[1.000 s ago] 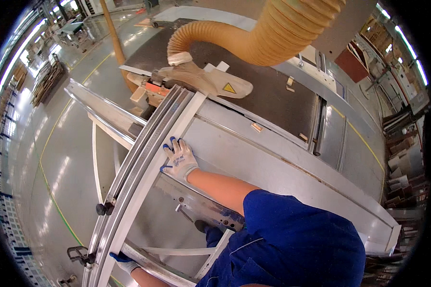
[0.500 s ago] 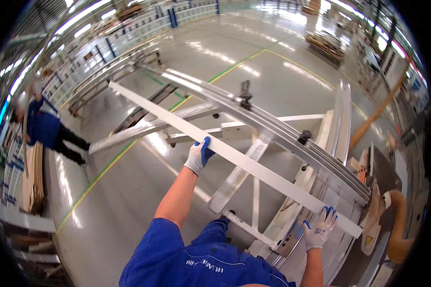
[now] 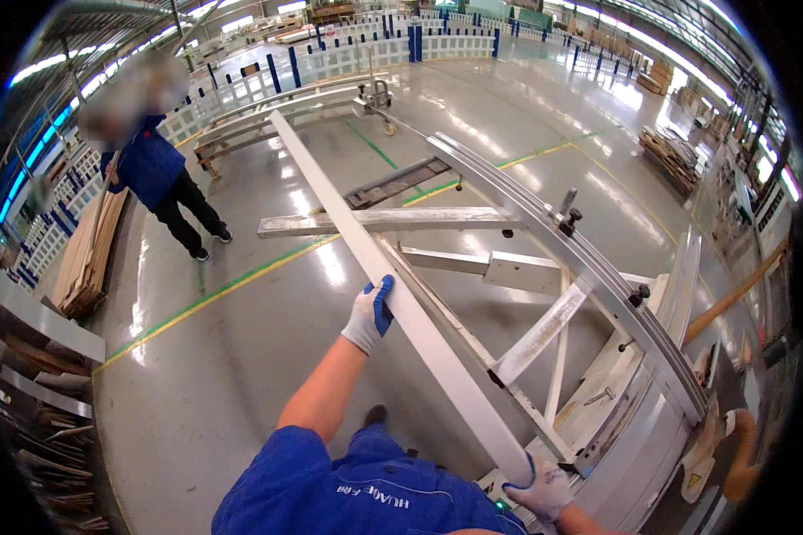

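A long, narrow white board (image 3: 430,349) slants from close to my body up toward the far left. My left hand (image 3: 368,316), in a white and blue work glove, is closed round its left edge about midway along. At the near end my gloved right hand (image 3: 544,489) is wrapped round the board, part of its fingers hidden. The board is off the sliding-table saw's metal frame, passing left of the frame's white diagonal bar (image 3: 473,339). Along the frame's far side runs a ribbed aluminium fence (image 3: 553,232) with black clamp knobs.
A co-worker (image 3: 165,183) in blue stands at the left with a long thin strip, beside stacked wood planks (image 3: 89,259). A metal rack (image 3: 285,116) stands beyond the board's far end. At the right are the machine bed (image 3: 629,446) and a ribbed hose (image 3: 742,455).
The board has swung off the saw frame toward my left and now points more away from me. My right hand has gone from spread fingers on top to gripping the near end. The view has turned.
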`<state>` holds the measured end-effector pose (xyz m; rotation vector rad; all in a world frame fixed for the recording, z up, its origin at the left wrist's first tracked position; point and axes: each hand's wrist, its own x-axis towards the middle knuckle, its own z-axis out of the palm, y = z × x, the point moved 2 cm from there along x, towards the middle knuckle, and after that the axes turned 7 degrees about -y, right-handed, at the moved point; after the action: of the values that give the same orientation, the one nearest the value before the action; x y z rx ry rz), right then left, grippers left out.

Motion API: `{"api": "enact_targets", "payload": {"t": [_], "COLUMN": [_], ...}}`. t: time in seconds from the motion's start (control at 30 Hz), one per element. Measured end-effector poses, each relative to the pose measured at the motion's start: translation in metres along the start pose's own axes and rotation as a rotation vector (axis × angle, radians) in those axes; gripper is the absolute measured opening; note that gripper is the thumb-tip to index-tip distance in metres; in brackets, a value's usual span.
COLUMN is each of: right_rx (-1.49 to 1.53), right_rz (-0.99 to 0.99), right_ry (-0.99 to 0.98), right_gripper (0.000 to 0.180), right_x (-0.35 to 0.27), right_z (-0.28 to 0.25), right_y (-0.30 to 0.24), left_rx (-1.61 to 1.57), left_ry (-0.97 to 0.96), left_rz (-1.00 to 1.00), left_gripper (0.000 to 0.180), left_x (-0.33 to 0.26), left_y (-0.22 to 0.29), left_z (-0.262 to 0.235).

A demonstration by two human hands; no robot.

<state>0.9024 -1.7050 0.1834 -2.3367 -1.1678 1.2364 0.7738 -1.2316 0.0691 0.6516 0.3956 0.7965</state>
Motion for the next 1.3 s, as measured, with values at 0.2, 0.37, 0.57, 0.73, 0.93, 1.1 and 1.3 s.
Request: {"api": "enact_targets", "payload": {"t": [0.2, 0.37, 0.57, 0.73, 0.93, 1.1, 1.3], "right_rx": [0.032, 0.117, 0.200, 0.168, 0.258, 0.237, -0.217], "right_rz": [-0.113, -0.178, -0.160, -0.251, -0.269, -0.238, -0.130], "right_ry": [0.038, -0.028, -0.054, -0.024, -0.166, -0.231, -0.191], "right_gripper": [0.074, 0.079, 0.072, 0.063, 0.051, 0.043, 0.077], "right_x": [0.060, 0.139, 0.227, 0.304, 0.428, 0.547, 0.691], "right_z": [0.076, 0.131, 0.179, 0.194, 0.194, 0.177, 0.139], "right_y": [-0.097, -0.195, -0.334, -0.414, -0.498, -0.586, -0.647], "left_rx": [-0.105, 0.143, 0.252, 0.249, 0.236, 0.237, 0.281], "left_ry": [-0.008, -0.195, 0.155, 0.389, 0.499, 0.713, 0.783], "left_rz": [-0.051, -0.090, -0.153, -0.023, 0.126, 0.215, 0.399], "left_gripper": [0.024, 0.045, 0.041, 0.036, 0.034, 0.033, 0.031], "left_x": [-0.041, -0.101, -0.191, -0.225, -0.206, -0.162, -0.093], "left_y": [0.046, 0.130, 0.228, 0.300, 0.368, 0.440, 0.516], "left_z": [-0.069, -0.152, -0.337, -0.439, -0.505, -0.556, -0.583]}}
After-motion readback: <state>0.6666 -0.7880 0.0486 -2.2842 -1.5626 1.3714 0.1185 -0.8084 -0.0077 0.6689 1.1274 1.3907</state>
